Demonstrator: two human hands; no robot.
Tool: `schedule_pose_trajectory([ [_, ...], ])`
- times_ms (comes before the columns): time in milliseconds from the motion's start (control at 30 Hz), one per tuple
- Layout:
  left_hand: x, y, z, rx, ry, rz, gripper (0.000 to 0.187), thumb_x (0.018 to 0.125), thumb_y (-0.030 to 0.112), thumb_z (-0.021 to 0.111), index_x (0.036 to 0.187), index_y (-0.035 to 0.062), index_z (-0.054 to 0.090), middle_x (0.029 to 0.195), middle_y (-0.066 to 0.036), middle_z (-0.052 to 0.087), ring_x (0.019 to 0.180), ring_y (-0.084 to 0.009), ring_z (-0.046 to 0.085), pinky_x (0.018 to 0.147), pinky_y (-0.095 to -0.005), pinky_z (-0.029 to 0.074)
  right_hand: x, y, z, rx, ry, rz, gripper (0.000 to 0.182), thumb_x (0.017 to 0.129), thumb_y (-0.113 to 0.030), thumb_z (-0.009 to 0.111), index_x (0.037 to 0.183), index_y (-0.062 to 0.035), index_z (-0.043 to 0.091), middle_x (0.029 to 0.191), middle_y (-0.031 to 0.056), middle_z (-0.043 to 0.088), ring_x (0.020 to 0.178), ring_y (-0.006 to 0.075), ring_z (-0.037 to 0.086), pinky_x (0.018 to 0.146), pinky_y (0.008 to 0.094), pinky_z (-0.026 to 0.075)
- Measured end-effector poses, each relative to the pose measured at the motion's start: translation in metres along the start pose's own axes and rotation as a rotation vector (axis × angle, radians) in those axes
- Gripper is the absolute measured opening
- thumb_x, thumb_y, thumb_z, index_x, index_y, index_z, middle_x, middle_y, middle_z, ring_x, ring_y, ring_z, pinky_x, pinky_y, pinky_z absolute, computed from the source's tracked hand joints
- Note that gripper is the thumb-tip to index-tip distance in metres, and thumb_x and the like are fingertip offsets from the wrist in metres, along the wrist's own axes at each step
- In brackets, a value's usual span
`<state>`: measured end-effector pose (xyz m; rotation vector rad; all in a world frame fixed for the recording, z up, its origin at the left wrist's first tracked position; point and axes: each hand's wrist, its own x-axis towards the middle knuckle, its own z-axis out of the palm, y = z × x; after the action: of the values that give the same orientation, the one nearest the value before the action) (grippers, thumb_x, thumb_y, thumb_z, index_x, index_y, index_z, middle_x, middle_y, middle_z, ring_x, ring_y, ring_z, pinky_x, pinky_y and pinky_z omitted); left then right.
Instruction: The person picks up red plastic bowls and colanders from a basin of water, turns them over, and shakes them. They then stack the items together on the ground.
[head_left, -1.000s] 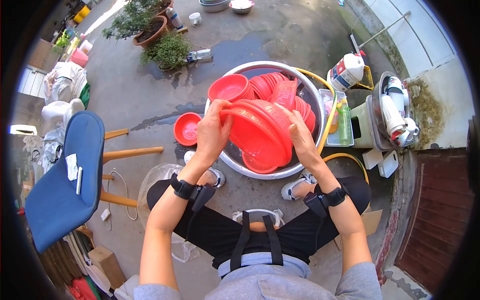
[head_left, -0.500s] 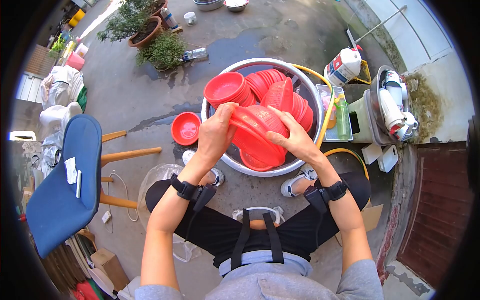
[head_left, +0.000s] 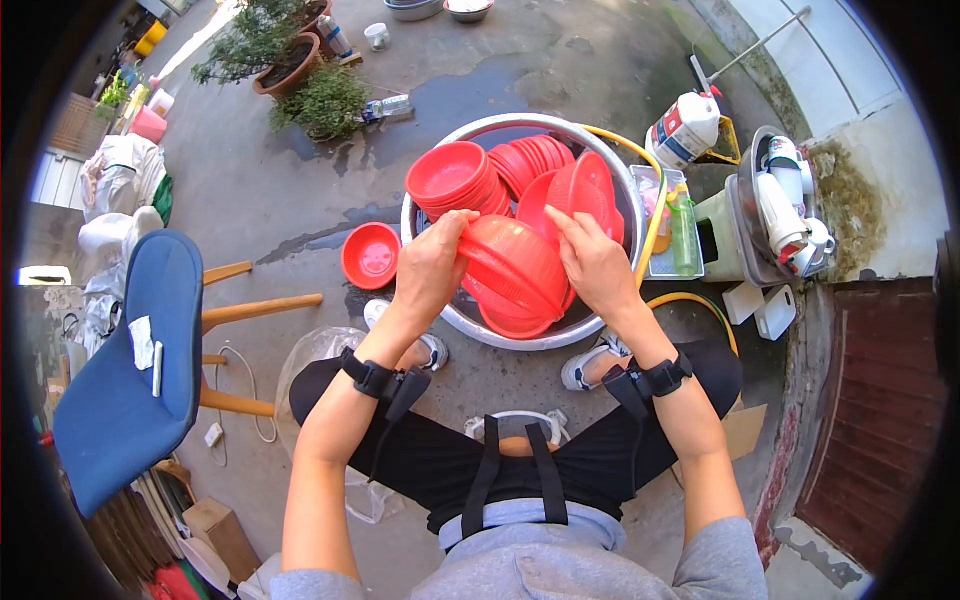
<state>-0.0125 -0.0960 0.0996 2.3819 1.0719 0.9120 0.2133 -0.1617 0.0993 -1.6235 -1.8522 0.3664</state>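
Observation:
Over a wide metal basin [head_left: 480, 126] full of red plastic baskets, my left hand [head_left: 432, 268] grips the rim of a red basket [head_left: 513, 262] tilted on its side. My right hand [head_left: 598, 268] is at that basket's right side, fingers bent together and pointing up; what its fingertips hold is too hidden to tell. Behind my hands, a stack of red baskets [head_left: 450, 175] stands at the basin's left, with more nested ones [head_left: 530, 163] at the back and tilted ones [head_left: 590, 190] at the right. One red bowl [head_left: 371, 256] sits on the ground left of the basin.
A blue chair [head_left: 150, 360] stands at the left. A yellow hose [head_left: 655, 230] curves round the basin's right side, by a tray holding a green bottle [head_left: 684, 235]. Farther right are a white jug [head_left: 685, 130] and a loaded tub [head_left: 750, 200]. Potted plants [head_left: 320, 100] stand ahead.
The held basket has shifted slightly left and turned. My right hand has moved a little right, and its fingers have drawn together. More of the baskets behind now shows.

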Motion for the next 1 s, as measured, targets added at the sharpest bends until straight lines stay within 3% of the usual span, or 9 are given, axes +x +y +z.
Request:
schedule_pose_trajectory([
  [100,0.002,-0.006,0.003,0.025,0.049,0.017,0.026,0.078,0.0,0.062,0.102,0.0043,0.053,0.096,-0.013,0.065,0.088,-0.0325,0.065,0.07,-0.0392,0.053,-0.001,0.005,0.009,-0.04,0.04,0.074,0.032,0.089,-0.008,0.055,0.12,-0.0051,0.057,0.102,0.0165,0.058,0.081,0.0371,0.064,0.07,0.0442,0.053],
  [267,0.003,-0.018,-0.005,0.141,0.1,-0.29,0.02,0.082,0.004,0.06,0.097,0.0062,0.048,0.089,-0.015,0.063,0.076,-0.0368,0.063,0.061,-0.0424,0.05,-0.007,0.018,0.011,-0.108,0.023,0.086,0.033,0.086,-0.007,0.057,0.119,-0.0064,0.058,0.103,0.0153,0.059,0.085,0.0364,0.063,0.073,0.0446,0.052],
  [400,0.004,-0.029,-0.016,0.091,0.149,-0.47,0.019,0.086,0.014,0.06,0.097,0.0042,0.047,0.084,-0.019,0.062,0.077,-0.0405,0.061,0.063,-0.0456,0.047,-0.016,0.019,0.014,-0.072,-0.045,0.053,0.04,0.085,-0.007,0.059,0.124,-0.0088,0.054,0.098,0.0129,0.059,0.085,0.0352,0.063,0.073,0.0428,0.052],
  [567,-0.005,-0.053,-0.018,-0.176,0.168,-0.648,0.023,0.086,0.018,0.061,0.097,0.0019,0.048,0.082,-0.018,0.062,0.077,-0.0339,0.064,0.067,-0.0407,0.048,-0.037,0.002,0.034,-0.13,-0.229,-0.059,0.053,0.08,-0.004,0.058,0.132,-0.0104,0.048,0.09,0.0101,0.059,0.078,0.0291,0.064,0.068,0.0374,0.052],
  [633,-0.009,-0.059,-0.018,-0.374,0.248,-0.71,0.025,0.086,0.017,0.061,0.099,0.0011,0.049,0.09,-0.015,0.064,0.083,-0.0255,0.064,0.073,-0.0361,0.049,-0.053,0.007,0.062,-0.199,-0.296,-0.163,0.059,0.076,-0.003,0.057,0.134,-0.0101,0.047,0.089,0.0097,0.06,0.074,0.0247,0.063,0.065,0.0352,0.051],
  [733,-0.015,-0.061,-0.019,-0.542,0.316,-0.804,0.029,0.086,0.015,0.062,0.108,0.0008,0.05,0.103,-0.014,0.063,0.092,-0.0217,0.063,0.08,-0.0333,0.049,-0.07,0.016,0.107,-0.269,-0.368,-0.275,0.055,0.078,-0.004,0.056,0.132,-0.0106,0.048,0.091,0.0101,0.06,0.079,0.0259,0.063,0.069,0.0364,0.051],
  [833,-0.019,-0.064,-0.023,-0.658,0.307,-0.772,0.036,0.087,0.012,0.061,0.119,0.0007,0.047,0.111,-0.012,0.06,0.097,-0.0199,0.062,0.08,-0.0323,0.052,-0.086,0.025,0.146,-0.238,-0.529,-0.231,0.051,0.08,-0.006,0.054,0.13,-0.0118,0.049,0.096,0.0109,0.06,0.083,0.0271,0.063,0.072,0.0382,0.051],
  [933,-0.016,-0.052,-0.031,-0.835,0.289,-0.808,0.033,0.094,0.014,0.055,0.122,-0.0001,0.046,0.109,-0.012,0.062,0.089,-0.0201,0.067,0.07,-0.0344,0.06,-0.099,0.033,0.175,-0.234,-0.563,-0.205,0.046,0.081,-0.006,0.052,0.127,-0.0125,0.051,0.103,0.0126,0.06,0.086,0.0293,0.064,0.075,0.0395,0.051],
  [1000,-0.011,-0.04,-0.04,-0.879,0.293,-0.847,0.034,0.095,0.018,0.055,0.123,0.0008,0.047,0.11,-0.012,0.062,0.09,-0.0203,0.067,0.071,-0.0349,0.059,-0.106,0.041,0.186,-0.211,-0.545,-0.215,0.045,0.082,-0.006,0.052,0.127,-0.0126,0.051,0.108,0.0132,0.06,0.09,0.0303,0.064,0.078,0.04,0.051],
])
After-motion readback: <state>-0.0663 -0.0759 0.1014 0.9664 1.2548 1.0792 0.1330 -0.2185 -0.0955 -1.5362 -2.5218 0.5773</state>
